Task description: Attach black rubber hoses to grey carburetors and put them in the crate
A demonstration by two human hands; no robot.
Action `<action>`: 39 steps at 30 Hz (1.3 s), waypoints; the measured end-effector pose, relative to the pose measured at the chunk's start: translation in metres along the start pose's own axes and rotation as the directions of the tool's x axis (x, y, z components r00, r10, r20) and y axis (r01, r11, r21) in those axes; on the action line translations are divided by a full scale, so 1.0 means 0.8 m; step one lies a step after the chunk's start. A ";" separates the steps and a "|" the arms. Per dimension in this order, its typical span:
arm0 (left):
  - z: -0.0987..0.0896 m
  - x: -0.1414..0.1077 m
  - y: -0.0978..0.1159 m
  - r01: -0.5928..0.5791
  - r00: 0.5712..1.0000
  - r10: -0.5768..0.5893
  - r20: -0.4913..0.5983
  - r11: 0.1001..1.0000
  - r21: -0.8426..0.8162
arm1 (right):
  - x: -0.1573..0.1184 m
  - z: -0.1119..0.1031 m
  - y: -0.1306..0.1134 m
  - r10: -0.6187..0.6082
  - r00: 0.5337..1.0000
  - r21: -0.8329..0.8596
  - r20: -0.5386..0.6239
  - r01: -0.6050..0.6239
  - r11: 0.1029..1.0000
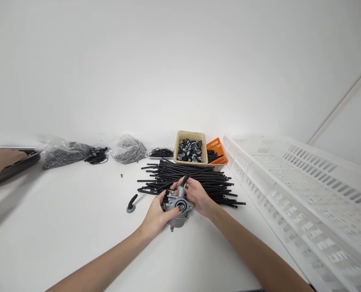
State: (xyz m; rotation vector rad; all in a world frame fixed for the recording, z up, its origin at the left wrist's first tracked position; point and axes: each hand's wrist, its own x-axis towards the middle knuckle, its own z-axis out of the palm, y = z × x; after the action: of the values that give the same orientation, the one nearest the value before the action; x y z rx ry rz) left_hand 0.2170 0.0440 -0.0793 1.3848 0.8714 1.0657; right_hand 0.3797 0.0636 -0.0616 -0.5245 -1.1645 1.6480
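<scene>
A grey metal carburetor is held up over the white table, its round bore facing me. My left hand grips its left side, with the thumb across the front by the bore. My right hand has its fingers closed round the top, at the grey cap with a black rubber boot sticking up. Those fingertips are partly hidden behind the cap. A similar loose cap with a black boot lies on the table left of my hands.
Black hoses lie piled behind the carburetor. Beyond are a beige bin of caps, an orange basket, a tray of black rings and bags of small parts. A white crate stands right. Another person's hand reaches into a dark tray.
</scene>
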 end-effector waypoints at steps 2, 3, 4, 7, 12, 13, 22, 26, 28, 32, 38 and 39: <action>-0.001 0.000 -0.001 0.001 1.000 -0.001 -0.007 1.000 -0.010 | -0.001 -0.002 -0.001 0.020 0.999 0.000 0.044 -0.020 1.000; -0.001 -0.001 -0.001 -0.003 1.000 0.003 -0.011 1.000 -0.012 | -0.001 -0.002 -0.001 0.022 0.998 -0.009 0.051 -0.022 1.000; -0.001 -0.001 -0.001 -0.006 1.000 0.006 -0.013 1.000 -0.010 | -0.001 -0.002 -0.001 0.016 0.999 -0.021 0.047 -0.015 1.000; -0.001 -0.002 0.000 -0.007 1.000 0.007 -0.011 1.000 0.005 | 0.000 -0.001 -0.001 -0.024 1.000 -0.027 0.012 0.024 0.999; 0.000 -0.002 0.002 0.002 1.000 -0.002 -0.018 1.000 0.000 | -0.001 0.000 -0.003 0.022 0.998 -0.030 0.066 -0.020 0.999; 0.000 -0.002 0.002 -0.004 1.000 0.004 -0.019 1.000 0.000 | -0.001 0.000 -0.002 0.025 0.998 -0.047 0.063 -0.022 0.999; -0.001 0.001 -0.001 0.002 1.000 -0.002 -0.027 1.000 0.011 | 0.001 -0.001 -0.001 0.016 0.999 -0.026 0.052 -0.015 1.000; -0.001 0.000 -0.001 -0.005 0.999 0.006 -0.033 1.000 0.015 | 0.001 0.001 0.000 -0.029 0.999 -0.052 -0.029 0.028 0.998; -0.001 0.000 -0.001 -0.007 0.999 0.008 -0.032 1.000 0.019 | 0.000 0.002 -0.001 -0.048 0.998 -0.039 -0.035 0.047 0.998; -0.001 -0.001 -0.001 0.015 0.999 -0.015 -0.038 1.000 -0.004 | -0.002 0.002 -0.005 0.016 0.999 -0.054 0.043 -0.013 0.998; -0.001 0.000 0.000 -0.033 0.999 0.034 -0.019 0.998 0.046 | 0.004 -0.001 0.005 -0.089 0.995 -0.108 -0.055 0.082 0.991; -0.001 0.000 0.000 -0.033 0.999 0.034 -0.018 0.998 0.053 | 0.004 0.000 0.005 -0.099 0.993 -0.099 -0.058 0.093 0.991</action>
State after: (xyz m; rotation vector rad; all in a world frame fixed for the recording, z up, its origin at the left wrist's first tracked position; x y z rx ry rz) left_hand 0.2164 0.0444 -0.0793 1.4397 0.8987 1.0893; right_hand 0.3766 0.0661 -0.0641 -0.5682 -1.2086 1.4891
